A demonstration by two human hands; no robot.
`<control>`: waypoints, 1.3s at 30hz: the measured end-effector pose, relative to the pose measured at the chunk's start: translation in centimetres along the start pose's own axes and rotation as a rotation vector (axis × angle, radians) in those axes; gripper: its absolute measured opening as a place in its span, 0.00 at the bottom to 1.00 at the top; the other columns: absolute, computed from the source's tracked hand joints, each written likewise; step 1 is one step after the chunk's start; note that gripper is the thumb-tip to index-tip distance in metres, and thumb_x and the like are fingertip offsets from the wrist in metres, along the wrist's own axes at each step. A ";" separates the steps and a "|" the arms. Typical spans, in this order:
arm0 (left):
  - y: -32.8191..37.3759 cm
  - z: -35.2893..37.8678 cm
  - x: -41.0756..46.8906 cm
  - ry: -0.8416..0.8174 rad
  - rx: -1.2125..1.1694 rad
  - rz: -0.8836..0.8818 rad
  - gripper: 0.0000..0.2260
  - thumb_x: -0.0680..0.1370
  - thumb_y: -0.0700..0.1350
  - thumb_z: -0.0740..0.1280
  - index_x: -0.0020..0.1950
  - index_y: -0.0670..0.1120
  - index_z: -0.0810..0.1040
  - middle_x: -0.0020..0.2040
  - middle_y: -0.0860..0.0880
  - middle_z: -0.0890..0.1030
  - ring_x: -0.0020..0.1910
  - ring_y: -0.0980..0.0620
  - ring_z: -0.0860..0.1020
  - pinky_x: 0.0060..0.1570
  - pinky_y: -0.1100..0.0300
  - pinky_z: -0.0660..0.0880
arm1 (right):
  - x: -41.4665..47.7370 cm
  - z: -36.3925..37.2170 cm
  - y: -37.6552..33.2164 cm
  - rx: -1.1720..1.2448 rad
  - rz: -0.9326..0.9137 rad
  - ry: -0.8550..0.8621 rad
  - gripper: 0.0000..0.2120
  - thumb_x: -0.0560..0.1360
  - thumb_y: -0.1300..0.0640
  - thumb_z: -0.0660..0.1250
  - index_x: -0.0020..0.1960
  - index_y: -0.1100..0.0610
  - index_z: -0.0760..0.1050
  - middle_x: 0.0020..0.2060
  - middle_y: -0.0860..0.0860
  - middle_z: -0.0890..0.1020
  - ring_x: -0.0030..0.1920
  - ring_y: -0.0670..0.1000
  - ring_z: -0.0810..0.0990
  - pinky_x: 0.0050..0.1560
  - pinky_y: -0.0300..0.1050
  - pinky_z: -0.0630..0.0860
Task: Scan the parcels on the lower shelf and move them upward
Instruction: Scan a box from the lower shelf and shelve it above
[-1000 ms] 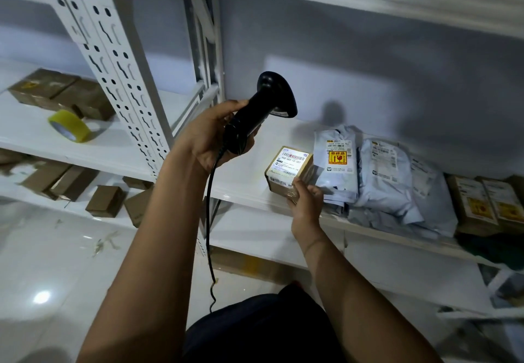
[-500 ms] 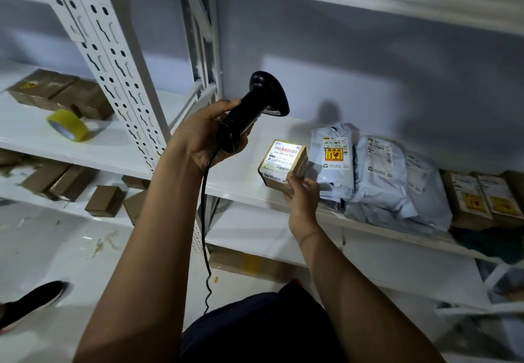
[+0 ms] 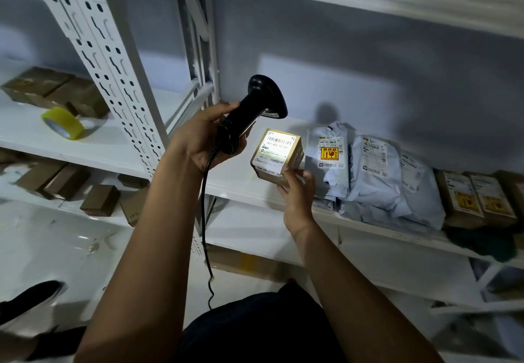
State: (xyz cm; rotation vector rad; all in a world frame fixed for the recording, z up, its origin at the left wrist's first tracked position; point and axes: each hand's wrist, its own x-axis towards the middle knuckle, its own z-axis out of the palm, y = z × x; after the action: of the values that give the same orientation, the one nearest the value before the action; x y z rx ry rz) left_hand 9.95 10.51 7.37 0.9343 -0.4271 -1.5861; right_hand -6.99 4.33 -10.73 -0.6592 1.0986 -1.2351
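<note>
Your left hand [image 3: 204, 138] is wrapped around the black scanner [image 3: 249, 113], its head aimed down at the small brown box [image 3: 276, 158]. Your right hand [image 3: 297, 195] pinches that box at its near corner, tilted up over the white shelf [image 3: 235, 175]. The lit label shows a barcode and "500 602 12 102" (smaller print is unreadable). Just right, a grey mailer bag [image 3: 329, 158] carries a yellow-and-red sticker.

bare shelf [image 3: 238, 175] left of box [image 3: 276, 154], grey mailers [image 3: 377, 175] crowding its right
</note>
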 end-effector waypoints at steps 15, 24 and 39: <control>-0.9 -1.4 1.2 0.002 -0.044 -0.014 0.07 0.81 0.45 0.63 0.51 0.43 0.78 0.53 0.41 0.79 0.45 0.50 0.77 0.33 0.63 0.77 | -1.0 -0.3 -0.3 0.023 0.033 0.007 0.12 0.76 0.61 0.73 0.54 0.55 0.70 0.62 0.60 0.80 0.63 0.58 0.81 0.61 0.52 0.79; -1.5 -1.5 1.9 0.018 -0.045 -0.028 0.07 0.80 0.44 0.64 0.56 0.44 0.76 0.51 0.42 0.80 0.41 0.51 0.79 0.33 0.64 0.76 | -1.0 -1.5 -0.3 0.047 0.052 0.015 0.13 0.77 0.62 0.72 0.55 0.56 0.69 0.62 0.61 0.80 0.63 0.57 0.80 0.66 0.56 0.76; -7.4 -4.2 9.8 0.635 0.334 0.081 0.15 0.69 0.41 0.80 0.45 0.43 0.75 0.39 0.43 0.80 0.39 0.46 0.80 0.37 0.53 0.78 | 0.9 -4.6 -2.4 0.074 0.003 0.007 0.09 0.77 0.56 0.71 0.55 0.53 0.75 0.58 0.55 0.84 0.61 0.55 0.82 0.62 0.59 0.78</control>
State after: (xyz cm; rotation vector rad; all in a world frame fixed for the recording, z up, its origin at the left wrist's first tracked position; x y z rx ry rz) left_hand 8.42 3.97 -3.72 1.5852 -0.2737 -1.0784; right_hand -12.23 3.59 -10.56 -0.5973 1.0546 -1.2698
